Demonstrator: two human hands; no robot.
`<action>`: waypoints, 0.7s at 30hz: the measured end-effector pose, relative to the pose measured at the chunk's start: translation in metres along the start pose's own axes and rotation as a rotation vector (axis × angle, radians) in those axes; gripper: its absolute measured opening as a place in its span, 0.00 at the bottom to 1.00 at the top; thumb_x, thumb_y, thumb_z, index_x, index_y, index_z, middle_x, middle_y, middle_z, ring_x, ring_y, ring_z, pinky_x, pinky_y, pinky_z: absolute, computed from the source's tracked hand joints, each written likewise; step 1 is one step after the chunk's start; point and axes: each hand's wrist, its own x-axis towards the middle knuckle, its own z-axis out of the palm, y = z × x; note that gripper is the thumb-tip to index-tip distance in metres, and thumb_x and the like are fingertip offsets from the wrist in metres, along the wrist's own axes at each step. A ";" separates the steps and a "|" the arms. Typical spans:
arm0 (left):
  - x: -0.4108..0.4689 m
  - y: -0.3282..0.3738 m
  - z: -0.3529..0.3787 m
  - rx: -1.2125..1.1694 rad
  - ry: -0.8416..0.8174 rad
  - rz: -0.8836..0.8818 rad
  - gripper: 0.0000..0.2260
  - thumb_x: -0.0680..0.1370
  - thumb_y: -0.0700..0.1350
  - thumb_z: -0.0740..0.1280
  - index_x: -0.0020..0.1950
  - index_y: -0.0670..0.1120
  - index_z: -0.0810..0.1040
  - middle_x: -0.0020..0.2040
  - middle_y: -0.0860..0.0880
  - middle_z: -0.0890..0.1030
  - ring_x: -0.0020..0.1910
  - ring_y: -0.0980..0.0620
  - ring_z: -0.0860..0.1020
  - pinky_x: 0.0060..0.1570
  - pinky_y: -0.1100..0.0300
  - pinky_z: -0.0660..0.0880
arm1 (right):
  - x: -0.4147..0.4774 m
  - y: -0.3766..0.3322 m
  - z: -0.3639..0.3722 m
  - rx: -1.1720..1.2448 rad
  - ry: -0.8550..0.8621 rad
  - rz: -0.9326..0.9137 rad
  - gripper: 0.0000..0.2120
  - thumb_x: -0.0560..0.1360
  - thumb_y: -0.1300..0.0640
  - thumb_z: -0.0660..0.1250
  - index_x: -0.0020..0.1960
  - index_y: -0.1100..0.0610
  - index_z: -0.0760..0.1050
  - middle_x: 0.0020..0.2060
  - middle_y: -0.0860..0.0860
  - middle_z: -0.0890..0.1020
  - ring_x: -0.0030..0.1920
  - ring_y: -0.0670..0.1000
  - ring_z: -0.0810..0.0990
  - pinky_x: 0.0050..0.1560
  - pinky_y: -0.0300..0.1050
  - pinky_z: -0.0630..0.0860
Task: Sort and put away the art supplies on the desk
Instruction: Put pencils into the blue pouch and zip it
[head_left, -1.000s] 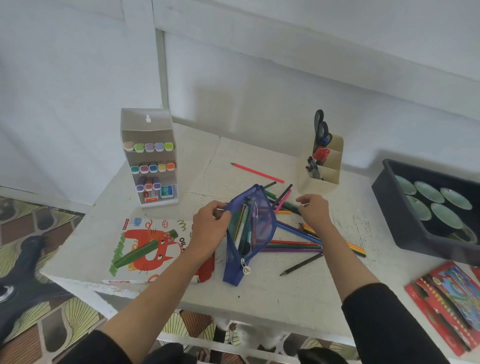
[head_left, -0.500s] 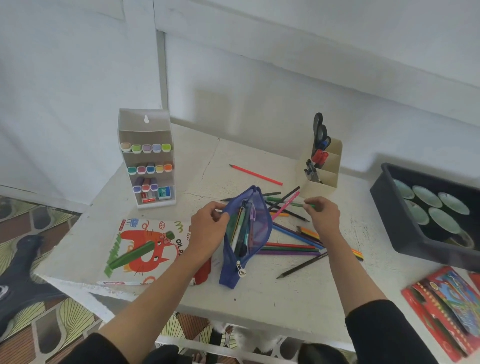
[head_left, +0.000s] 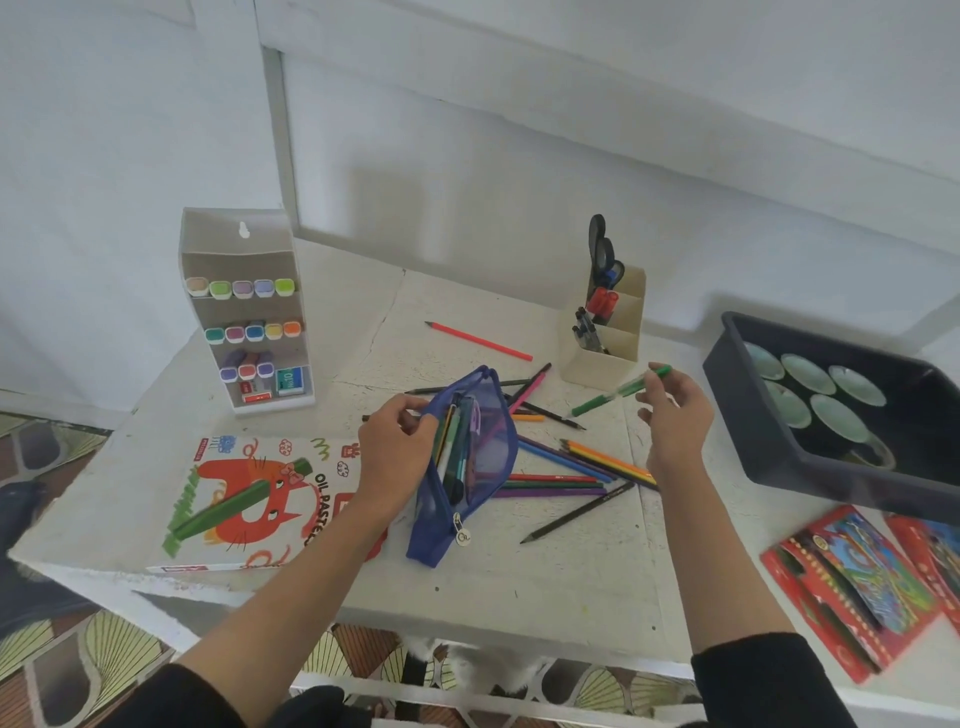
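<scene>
The green pen (head_left: 621, 391) is off the desk (head_left: 519, 587), slanting in the air just right of the pouch (head_left: 485, 457). The right hand (head_left: 675, 418) pinches its far end between thumb and fingers (head_left: 655, 383); the loose end points down and left. It is slim and smooth, blurred along the middle, so whether it is a pen or a felt-tip is hard to say.

The pouch is soft blue mesh with a zip, see-through, already holding several pens. It lies partly open, and the left hand (head_left: 397, 449) grips the left lip of its mouth, fingers (head_left: 415, 410) curled on the fabric.

Judging from this, the pen goes in next — and the risks lie in the pouch's softness. If the left grip slackens the mouth may sag shut, and the tip could snag in the mesh or on the zip teeth. A hard push might tip the pouch and spill what is inside.

Under the right forearm, coloured pencils (head_left: 566, 470) lie criss-crossed, thin and likely to roll; a low sweep of the arm could send them toward the near edge.

Farther out: a red pencil (head_left: 478, 340) alone, a cream organiser (head_left: 605, 353) with scissors (head_left: 600, 249), a marker rack (head_left: 249, 312) at far left, an oil pastel box (head_left: 249, 499) near left, and a dark tray (head_left: 779, 452) at right.
</scene>
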 end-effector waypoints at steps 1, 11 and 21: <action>-0.001 0.001 0.000 -0.004 0.006 -0.001 0.03 0.77 0.38 0.66 0.48 0.43 0.78 0.34 0.47 0.76 0.31 0.56 0.72 0.28 0.73 0.68 | -0.001 -0.006 0.002 0.040 -0.007 0.006 0.10 0.77 0.60 0.65 0.57 0.60 0.78 0.40 0.47 0.79 0.34 0.44 0.76 0.36 0.37 0.75; -0.005 0.002 0.003 0.034 0.074 -0.011 0.02 0.78 0.41 0.65 0.50 0.45 0.77 0.35 0.51 0.76 0.33 0.58 0.73 0.28 0.74 0.68 | -0.064 -0.043 0.030 0.455 -0.501 -0.040 0.06 0.79 0.64 0.59 0.53 0.61 0.73 0.40 0.55 0.82 0.33 0.49 0.79 0.36 0.41 0.77; -0.004 0.001 0.002 0.015 0.100 -0.011 0.02 0.77 0.41 0.67 0.48 0.47 0.78 0.35 0.49 0.78 0.33 0.57 0.74 0.35 0.66 0.72 | -0.099 -0.028 0.051 -0.294 -1.063 -0.597 0.13 0.74 0.71 0.63 0.52 0.59 0.81 0.51 0.53 0.80 0.52 0.47 0.78 0.53 0.36 0.75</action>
